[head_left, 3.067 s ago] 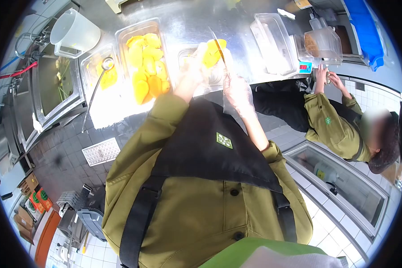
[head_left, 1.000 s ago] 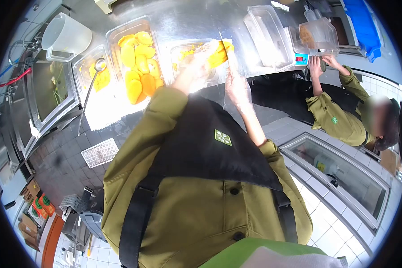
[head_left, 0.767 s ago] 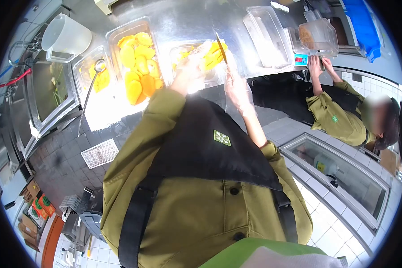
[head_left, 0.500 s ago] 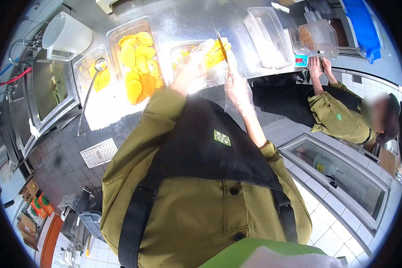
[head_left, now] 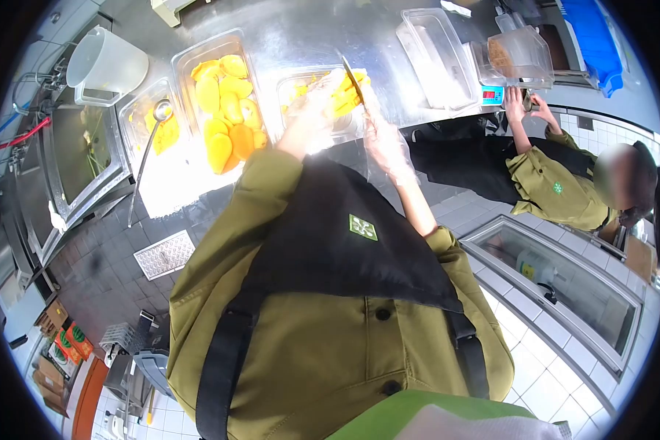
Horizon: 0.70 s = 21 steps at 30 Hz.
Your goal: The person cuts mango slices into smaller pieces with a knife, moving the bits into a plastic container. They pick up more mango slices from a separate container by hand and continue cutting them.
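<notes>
My right hand (head_left: 386, 143), in a clear plastic glove, is closed around a knife (head_left: 351, 75). The blade slants across the orange-yellow mango flesh (head_left: 342, 100). On the left side of that fruit, my gloved left hand (head_left: 310, 110) has its fingers bent against it; glare washes out their exact outline. Both hands are over a clear container (head_left: 284, 75) with more cut yellow pieces in it. Just to the left, a deeper clear container (head_left: 177, 64) holds several peeled mango halves (head_left: 231, 106).
A ladle (head_left: 163, 111) leans in a tub of yellow pieces (head_left: 167, 137) at left, near a white pitcher (head_left: 110, 62). Clear empty-looking tubs (head_left: 436, 62) stand at right. Further right, a co-worker (head_left: 550, 180) has hands by a scale (head_left: 493, 95).
The knife and my right hand have shifted slightly left over the mango, and the blade leans more to the left. My left hand stays at the fruit. The co-worker's hands have moved a little.
</notes>
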Available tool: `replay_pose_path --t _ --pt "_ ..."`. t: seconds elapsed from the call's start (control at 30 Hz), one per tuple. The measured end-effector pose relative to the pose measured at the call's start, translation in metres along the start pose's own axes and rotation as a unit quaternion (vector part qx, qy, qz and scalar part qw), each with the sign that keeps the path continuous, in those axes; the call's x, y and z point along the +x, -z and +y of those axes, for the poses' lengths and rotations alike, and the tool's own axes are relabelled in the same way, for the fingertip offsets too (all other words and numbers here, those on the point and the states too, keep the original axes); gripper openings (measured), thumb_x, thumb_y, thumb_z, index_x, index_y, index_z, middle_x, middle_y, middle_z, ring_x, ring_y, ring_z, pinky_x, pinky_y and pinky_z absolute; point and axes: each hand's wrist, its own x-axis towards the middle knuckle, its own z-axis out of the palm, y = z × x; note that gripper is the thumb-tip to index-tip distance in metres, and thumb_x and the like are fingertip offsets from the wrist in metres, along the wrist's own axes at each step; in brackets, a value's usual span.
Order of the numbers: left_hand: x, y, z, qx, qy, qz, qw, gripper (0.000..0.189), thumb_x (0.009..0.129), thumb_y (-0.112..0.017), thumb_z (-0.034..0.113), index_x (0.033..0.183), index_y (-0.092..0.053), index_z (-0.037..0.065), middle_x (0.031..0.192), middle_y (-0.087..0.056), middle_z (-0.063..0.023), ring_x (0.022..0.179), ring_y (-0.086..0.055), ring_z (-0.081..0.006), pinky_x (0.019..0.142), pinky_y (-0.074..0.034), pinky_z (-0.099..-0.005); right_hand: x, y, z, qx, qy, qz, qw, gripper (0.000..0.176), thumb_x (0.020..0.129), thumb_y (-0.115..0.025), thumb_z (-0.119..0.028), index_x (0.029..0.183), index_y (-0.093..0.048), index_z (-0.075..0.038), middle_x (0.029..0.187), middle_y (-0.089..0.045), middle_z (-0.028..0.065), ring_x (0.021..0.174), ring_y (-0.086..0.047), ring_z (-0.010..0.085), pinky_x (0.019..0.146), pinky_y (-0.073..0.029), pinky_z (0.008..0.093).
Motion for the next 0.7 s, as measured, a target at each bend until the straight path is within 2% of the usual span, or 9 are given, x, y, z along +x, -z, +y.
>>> replay_pose_path --t 0.13,0.27,0.33,0.4,0.47,0.53,0.63,0.67,0.7 --pt "-0.001 -0.005 0.004 0.006 -0.023 0.003 1.000 0.035 0.096 -0.055 0.023 0.124 -0.055 0.002 0.122 -0.061 -0.0121 0.113 -0.059 -0.0209 0.097 -0.047 -0.0342 0.000 -0.008 0.010 0.083 0.018 0.058 0.995 0.046 0.095 -0.043 -0.022 0.140 -0.040 -0.020 0.090 -0.064 0.0260 0.084 -0.062 0.0441 0.074 -0.047 0.0522" --pt "-0.003 -0.010 0.005 0.027 -0.035 0.003 0.999 0.033 0.095 -0.057 0.022 0.122 -0.057 0.004 0.120 -0.061 -0.0111 0.111 -0.059 -0.0203 0.096 -0.047 -0.0346 0.002 -0.007 0.015 0.049 -0.021 0.029 0.998 0.044 0.095 -0.043 -0.023 0.139 -0.041 -0.019 0.089 -0.064 0.0265 0.084 -0.062 0.0445 0.073 -0.047 0.0524" --pt "0.002 -0.001 0.001 0.029 -0.041 0.006 0.999 0.032 0.095 -0.057 0.021 0.122 -0.057 0.005 0.120 -0.062 -0.0109 0.111 -0.059 -0.0202 0.096 -0.048 -0.0347 0.006 -0.017 0.028 0.055 0.016 0.076 0.995 0.051 0.098 -0.045 -0.018 0.147 -0.034 -0.025 0.065 -0.053 0.0136 0.055 -0.047 0.0154 0.055 -0.043 0.0322" --pt "0.013 0.017 -0.006 0.119 -0.074 0.022 0.990 0.035 0.095 -0.057 0.019 0.125 -0.055 0.002 0.123 -0.060 -0.0128 0.114 -0.058 -0.0237 0.099 -0.047 -0.0349 0.008 -0.026 0.035 0.056 0.025 0.087 0.994 0.051 0.097 -0.047 -0.017 0.146 -0.035 -0.022 0.065 -0.052 0.0123 0.055 -0.047 0.0148 0.055 -0.044 0.0318" --pt "-0.007 -0.010 0.003 0.085 -0.048 0.016 0.995 0.035 0.094 -0.057 0.019 0.125 -0.055 0.002 0.123 -0.060 -0.0126 0.114 -0.058 -0.0243 0.098 -0.047 -0.0349 0.013 -0.036 0.047 0.056 0.035 0.097 0.993 0.051 0.096 -0.048 -0.016 0.146 -0.036 -0.018 0.064 -0.051 0.0111 0.055 -0.048 0.0141 0.056 -0.044 0.0313" --pt "-0.006 -0.003 0.003 0.052 -0.021 0.008 0.998 0.035 0.094 -0.058 0.018 0.125 -0.055 0.002 0.124 -0.060 -0.0124 0.114 -0.058 -0.0248 0.098 -0.047 -0.0349 0.018 -0.042 0.059 0.118 0.034 0.080 0.989 0.044 0.096 -0.045 -0.032 0.139 -0.043 -0.023 0.091 -0.065 0.0254 0.083 -0.063 0.0426 0.071 -0.048 0.0485" --pt "0.009 0.025 0.001 -0.013 0.010 -0.028 0.999 0.035 0.093 -0.060 0.018 0.124 -0.055 0.002 0.123 -0.059 -0.0123 0.113 -0.058 -0.0252 0.096 -0.048 -0.0355 0.015 -0.031 0.056 0.176 -0.120 -0.016 0.977 0.044 0.096 -0.047 -0.037 0.137 -0.047 -0.023 0.095 -0.065 0.0229 0.085 -0.063 0.0409 0.074 -0.049 0.0455" --pt "0.010 0.026 0.001 -0.004 0.009 -0.022 1.000 0.035 0.093 -0.060 0.018 0.124 -0.055 0.003 0.123 -0.059 -0.0122 0.113 -0.058 -0.0250 0.096 -0.048 -0.0354 0.012 -0.026 0.051 0.177 -0.118 -0.015 0.977 0.044 0.096 -0.047 -0.037 0.137 -0.047 -0.023 0.095 -0.065 0.0229 0.085 -0.063 0.0409 0.074 -0.049 0.0455" --pt "0.006 0.019 0.002 0.002 0.009 -0.015 1.000 0.035 0.093 -0.060 0.018 0.124 -0.055 0.003 0.123 -0.060 -0.0120 0.113 -0.059 -0.0247 0.096 -0.048 -0.0352 0.006 -0.021 0.042 0.268 -0.076 -0.004 0.960 0.044 0.098 -0.046 -0.024 0.141 -0.042 -0.016 0.086 -0.057 0.0085 0.071 -0.049 0.0219 0.063 -0.042 0.0323"
